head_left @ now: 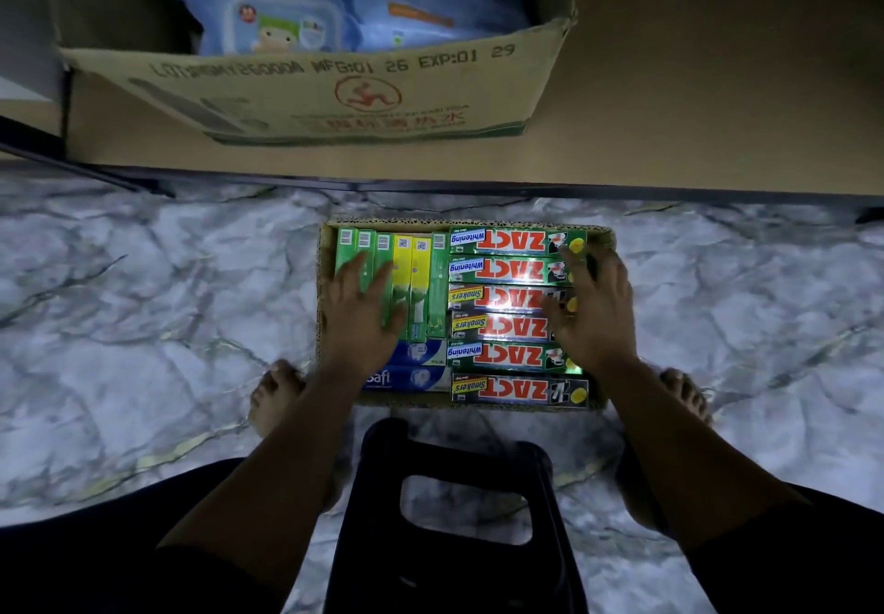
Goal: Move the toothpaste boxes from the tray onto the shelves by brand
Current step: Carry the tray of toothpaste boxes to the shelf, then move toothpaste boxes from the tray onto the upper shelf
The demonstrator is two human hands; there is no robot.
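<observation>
Head view, all placed off the tray (326, 249):
- The tray sits on the marble-pattern floor (143, 302) and is full of toothpaste boxes.
- Right half: six ZACT boxes (502, 355) lying crosswise, side by side. Labels show a Whitening/Smokers mix.
- Far-left part: green and yellow boxes (416, 278) packed lengthwise.
- Near-left corner: two blue Safi boxes (411, 376).
- Left hand (359, 316): fingers spread and straight, lying flat on the green boxes. It grasps nothing.
- Right hand (593, 312): fingers splayed over the right ends of the ZACT boxes. It rests on them with no grasp.
- Beyond the tray: tan shelf board (717, 111) with an open cardboard carton (335, 96) holding blue wipes packs (282, 24).
- Near side of the tray: black stool (459, 446).
- Bare left foot (275, 398) and right foot (684, 393) at the tray's near corners.
</observation>
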